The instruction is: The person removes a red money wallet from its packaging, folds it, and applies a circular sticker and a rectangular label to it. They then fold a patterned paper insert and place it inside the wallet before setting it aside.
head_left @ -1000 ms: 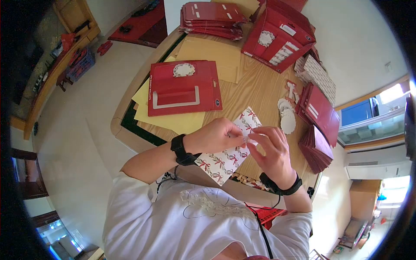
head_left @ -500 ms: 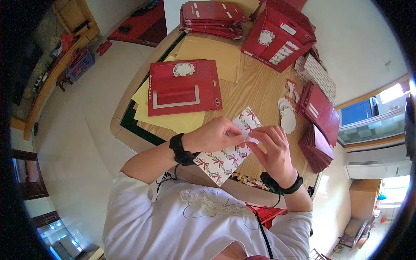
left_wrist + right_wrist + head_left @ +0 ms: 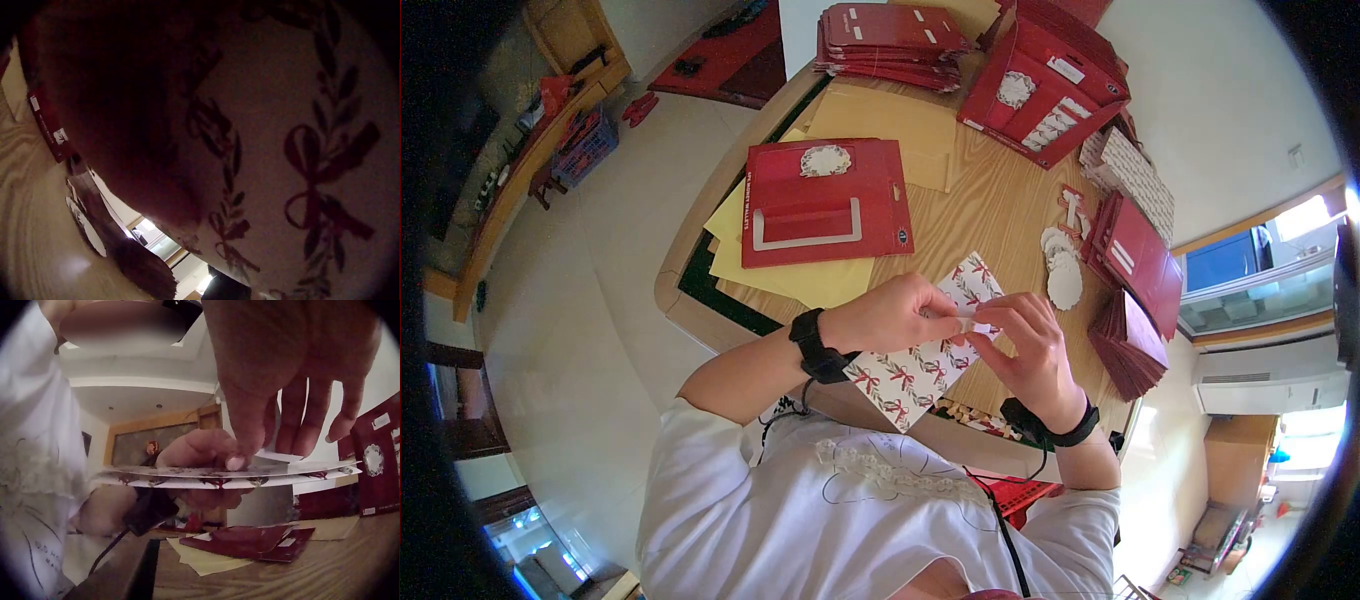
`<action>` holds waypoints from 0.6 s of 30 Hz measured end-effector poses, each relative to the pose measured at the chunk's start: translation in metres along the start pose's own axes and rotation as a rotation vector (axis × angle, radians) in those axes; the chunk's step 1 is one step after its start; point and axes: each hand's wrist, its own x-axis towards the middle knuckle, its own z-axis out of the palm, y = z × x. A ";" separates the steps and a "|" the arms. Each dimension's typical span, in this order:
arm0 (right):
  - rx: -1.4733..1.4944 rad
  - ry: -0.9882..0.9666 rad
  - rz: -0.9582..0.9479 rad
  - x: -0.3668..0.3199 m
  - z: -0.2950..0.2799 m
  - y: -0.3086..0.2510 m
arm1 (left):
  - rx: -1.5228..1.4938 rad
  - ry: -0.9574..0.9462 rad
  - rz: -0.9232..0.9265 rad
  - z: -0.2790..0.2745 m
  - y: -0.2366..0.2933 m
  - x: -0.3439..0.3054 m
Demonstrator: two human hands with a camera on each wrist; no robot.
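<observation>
A white card (image 3: 900,385) printed with leaf sprigs and red bows is held slantwise in front of the chest. My left hand (image 3: 897,311) grips it, thumb on the upper face and other fingers beneath, as the right wrist view shows. Over the card, the thumb and fingers of my right hand (image 3: 1032,345) pinch a small white strip (image 3: 281,456), close against the left thumb tip. Much of that strip hides behind the fingertips. In the left wrist view the printed card (image 3: 281,125) fills most of the picture, dark and near.
A flat red cardboard sleeve (image 3: 880,200) lies on yellow sheets (image 3: 840,285) on the wooden table (image 3: 960,210). Red packs (image 3: 890,35) are stacked behind. A red display box (image 3: 1045,85), white scalloped tags (image 3: 1063,280) and more red folders (image 3: 1135,345) stand at right.
The card has slid slightly down toward the body. Both hands stay close together over it, with the fingertips making only small movements.
</observation>
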 end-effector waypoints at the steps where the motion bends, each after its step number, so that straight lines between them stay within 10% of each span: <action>1: 0.000 -0.002 -0.008 0.000 0.000 0.000 | 0.004 -0.001 -0.004 0.000 0.001 0.000; 18: 0.009 0.002 -0.083 0.001 -0.001 0.004 | -0.009 -0.018 -0.019 -0.001 0.000 -0.001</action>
